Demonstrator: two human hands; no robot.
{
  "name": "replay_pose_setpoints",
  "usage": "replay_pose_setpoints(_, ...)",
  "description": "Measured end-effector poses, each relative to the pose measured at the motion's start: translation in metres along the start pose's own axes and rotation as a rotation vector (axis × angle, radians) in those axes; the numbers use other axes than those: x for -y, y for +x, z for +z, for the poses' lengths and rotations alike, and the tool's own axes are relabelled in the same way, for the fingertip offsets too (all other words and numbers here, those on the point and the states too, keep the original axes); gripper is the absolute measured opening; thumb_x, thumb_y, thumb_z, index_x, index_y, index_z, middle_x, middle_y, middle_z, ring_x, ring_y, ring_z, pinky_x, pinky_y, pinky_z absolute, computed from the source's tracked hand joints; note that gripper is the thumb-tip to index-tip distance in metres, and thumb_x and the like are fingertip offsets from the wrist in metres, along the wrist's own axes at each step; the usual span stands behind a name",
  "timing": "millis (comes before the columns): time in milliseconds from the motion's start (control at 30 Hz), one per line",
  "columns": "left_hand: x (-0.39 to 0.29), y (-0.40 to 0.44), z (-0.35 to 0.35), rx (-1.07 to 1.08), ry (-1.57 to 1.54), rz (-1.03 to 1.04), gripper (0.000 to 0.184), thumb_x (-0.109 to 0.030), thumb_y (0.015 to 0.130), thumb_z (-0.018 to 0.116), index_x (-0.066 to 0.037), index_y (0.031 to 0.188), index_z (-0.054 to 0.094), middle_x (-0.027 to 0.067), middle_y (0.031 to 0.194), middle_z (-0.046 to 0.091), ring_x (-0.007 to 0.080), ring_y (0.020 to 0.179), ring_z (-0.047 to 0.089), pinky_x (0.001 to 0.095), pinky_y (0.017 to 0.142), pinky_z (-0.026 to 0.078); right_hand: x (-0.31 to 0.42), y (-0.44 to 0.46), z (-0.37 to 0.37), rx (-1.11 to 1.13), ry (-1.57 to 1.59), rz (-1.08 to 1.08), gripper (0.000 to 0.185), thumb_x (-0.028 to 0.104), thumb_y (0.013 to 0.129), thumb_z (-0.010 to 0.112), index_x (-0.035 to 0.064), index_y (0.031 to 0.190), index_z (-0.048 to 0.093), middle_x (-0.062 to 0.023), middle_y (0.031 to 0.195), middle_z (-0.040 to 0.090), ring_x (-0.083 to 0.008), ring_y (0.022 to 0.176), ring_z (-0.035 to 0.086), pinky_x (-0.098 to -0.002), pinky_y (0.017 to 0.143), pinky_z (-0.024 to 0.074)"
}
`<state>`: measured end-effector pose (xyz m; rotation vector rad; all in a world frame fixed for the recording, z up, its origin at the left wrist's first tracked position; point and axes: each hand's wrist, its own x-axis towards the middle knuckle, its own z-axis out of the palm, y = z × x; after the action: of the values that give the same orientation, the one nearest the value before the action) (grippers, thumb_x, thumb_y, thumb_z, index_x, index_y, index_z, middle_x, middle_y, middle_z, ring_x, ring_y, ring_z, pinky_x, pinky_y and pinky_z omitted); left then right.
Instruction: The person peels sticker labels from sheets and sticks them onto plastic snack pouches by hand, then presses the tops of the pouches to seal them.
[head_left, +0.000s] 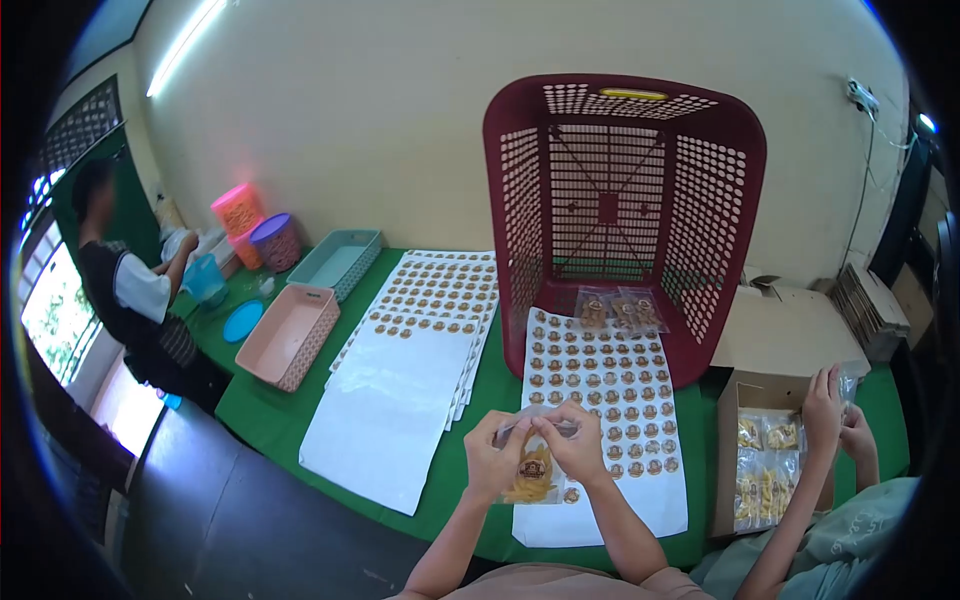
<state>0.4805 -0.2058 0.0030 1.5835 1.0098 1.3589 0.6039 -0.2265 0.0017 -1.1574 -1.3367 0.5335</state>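
A clear plastic bag of yellow snack pieces point(528, 484) hangs upright between my hands, a round brown sticker on its front. My left hand point(492, 455) pinches the bag's top edge on one side. On the other side, my right hand point(574, 440) grips the same edge, thumbs close together. Beneath and behind the bag lies a white sheet of round brown stickers point(620, 520), with bare paper at its near end. The sheet's far end reaches a maroon plastic basket point(742, 190) lying on its side, opening toward me. Several filled packets point(622, 310) lie inside it.
More sticker sheets point(395, 410) lie left on the green table point(490, 385). Beyond are a pink tray point(290, 335), a teal tray point(338, 262) and a blue lid point(243, 321). Right, a co-worker's hands point(828, 420) hold a packet beside a cardboard box point(728, 440). Another person point(130, 280) stands far left.
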Motion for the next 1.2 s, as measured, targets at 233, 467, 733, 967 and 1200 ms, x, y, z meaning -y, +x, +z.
replay_pose_setpoints(233,0.008,0.016,-0.003,0.202,-0.289,-0.271,0.025,-0.019,0.086,0.044,0.002,0.084,0.057,0.0047,0.074,0.058,0.0087,0.066,0.052,0.0217,0.059,0.042,-0.019,-0.001,-0.014,0.049,0.449,0.35,0.01,0.009,0.075,0.061,-0.0004,0.079,0.062,-0.0028,0.074,0.055,-0.0072,0.067,0.052,-0.0183,0.056,0.0406)
replay_pose_setpoints(467,0.023,0.023,0.007,0.218,-0.263,-0.181,0.025,-0.018,0.085,0.047,0.005,0.087,0.056,0.0064,0.074,0.056,0.0102,0.065,0.054,0.0234,0.06,0.048,-0.018,-0.004,-0.028,0.044,0.139,0.248,0.014,0.01,0.077,0.057,-0.0023,0.083,0.061,-0.0044,0.072,0.053,-0.0098,0.068,0.052,-0.0205,0.059,0.0421)
replay_pose_setpoints(733,0.019,0.011,0.003,0.243,-0.292,-0.261,0.02,-0.016,0.078,0.058,0.003,0.077,0.057,0.0042,0.069,0.056,0.008,0.063,0.054,0.0201,0.057,0.045,-0.016,-0.016,-0.048,0.148,0.315,0.171,0.018,0.011,0.081,0.05,-0.0015,0.087,0.061,-0.0051,0.077,0.054,-0.0102,0.07,0.049,-0.0212,0.061,0.0397)
replay_pose_setpoints(967,0.02,-0.024,-0.008,-0.004,-0.05,-0.069,0.027,-0.009,0.074,0.061,0.005,0.095,0.053,0.0077,0.083,0.053,0.0135,0.081,0.054,0.0238,0.069,0.044,-0.026,-0.031,-0.029,0.107,0.427,0.462,0.023,0.015,0.083,0.048,-0.004,0.09,0.059,-0.0086,0.089,0.056,-0.0133,0.082,0.052,-0.0239,0.072,0.0413)
replay_pose_setpoints(1200,0.012,-0.058,-0.015,0.004,0.103,0.24,0.043,-0.025,0.085,0.046,0.005,0.115,0.04,0.0159,0.117,0.042,0.0229,0.104,0.045,0.0313,0.088,0.036,0.006,-0.056,0.02,0.444,0.478,0.183,0.054,0.04,0.087,0.025,-0.0016,0.12,0.038,-0.0127,0.124,0.038,-0.0178,0.113,0.036,-0.0335,0.095,0.0246)
